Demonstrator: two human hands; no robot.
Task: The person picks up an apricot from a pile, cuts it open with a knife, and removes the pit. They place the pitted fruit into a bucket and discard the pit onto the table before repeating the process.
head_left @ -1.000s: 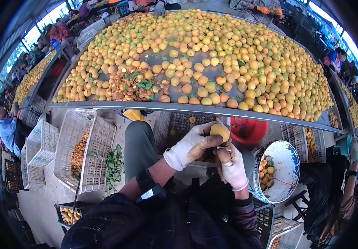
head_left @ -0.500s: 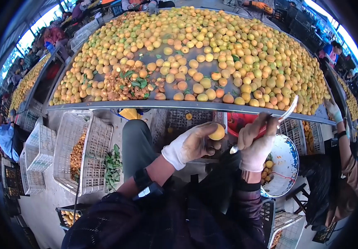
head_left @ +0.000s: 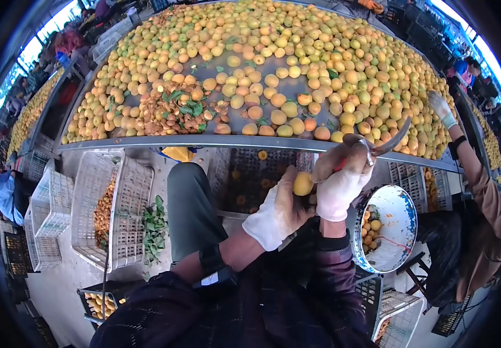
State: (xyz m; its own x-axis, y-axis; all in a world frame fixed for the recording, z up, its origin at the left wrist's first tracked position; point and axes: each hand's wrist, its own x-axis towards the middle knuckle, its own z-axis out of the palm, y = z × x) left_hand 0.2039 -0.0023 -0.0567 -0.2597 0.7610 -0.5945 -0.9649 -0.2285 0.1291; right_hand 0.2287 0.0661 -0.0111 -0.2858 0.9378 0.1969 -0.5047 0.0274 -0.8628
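Note:
My left hand [head_left: 279, 209], in a white fingerless-looking glove, holds a yellow-orange apricot [head_left: 303, 184] between thumb and fingers. Beside it, my right hand [head_left: 343, 177] is wrapped round a tool with a curved metal blade [head_left: 394, 139] that points up and to the right. The right fingers are close to the fruit; whether they touch it I cannot tell. Both hands are over my lap, just below the metal edge [head_left: 204, 141] of a table heaped with apricots [head_left: 372, 75]. A pile of brown pits and green leaves [head_left: 175, 113] lies near that edge.
A white and blue bucket [head_left: 398, 232] with apricots stands at the right. Below the table edge is a crate [head_left: 218, 180] with some fruit. White crates [head_left: 131, 211] and leaves [head_left: 155, 232] are on the left. A co-worker's gloved hand [head_left: 441, 109] reaches over the table at right.
My hands have come together, the left with its apricot moving right. The blade has turned and now slants lower. At right, the co-worker's hand has moved up over the fruit. The view has shifted slightly.

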